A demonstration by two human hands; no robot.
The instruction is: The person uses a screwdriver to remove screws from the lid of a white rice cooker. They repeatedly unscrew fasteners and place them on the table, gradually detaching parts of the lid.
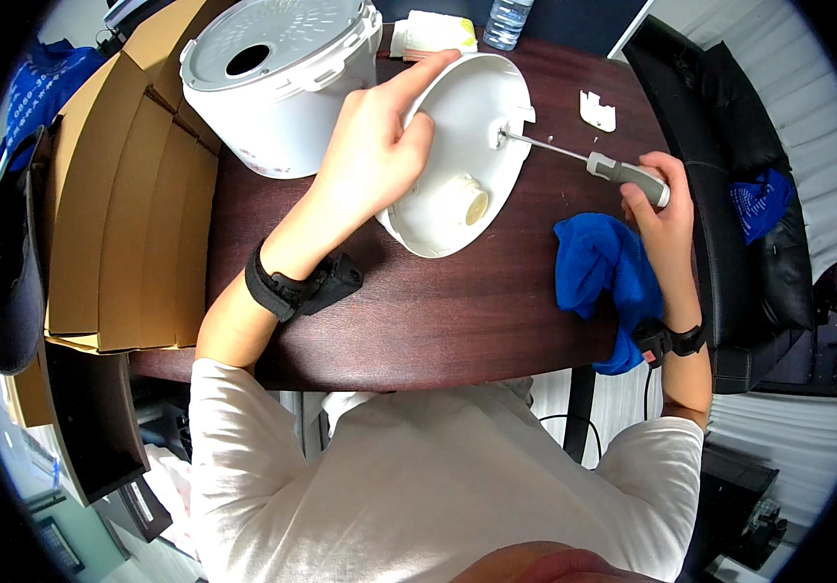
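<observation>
Head view, and I've got the shallow, oval shell of glossy white plastic (452, 102) tipped up above the surface (457, 321), its hollow inside showing. I'd call it light and stiff, a bit slippery on the gloss, with thin tabs that could snap; the thick rim is the place to hold. And there's the left hand (379, 146), clasping the left rim, index finger stretched along the top. Over to the right hand (664, 189): closed round the grey-and-white screwdriver with a slim metal shaft (605, 167), its tip at a fitting inside the shell's right edge. Near that, a small notched white plastic piece (596, 112); closer in, a crumpled bright-blue cloth (601, 257). Left, a round white lidded appliance (292, 112). Writing? None legible on the shell; white print marks a blue bag (763, 204) at right.
</observation>
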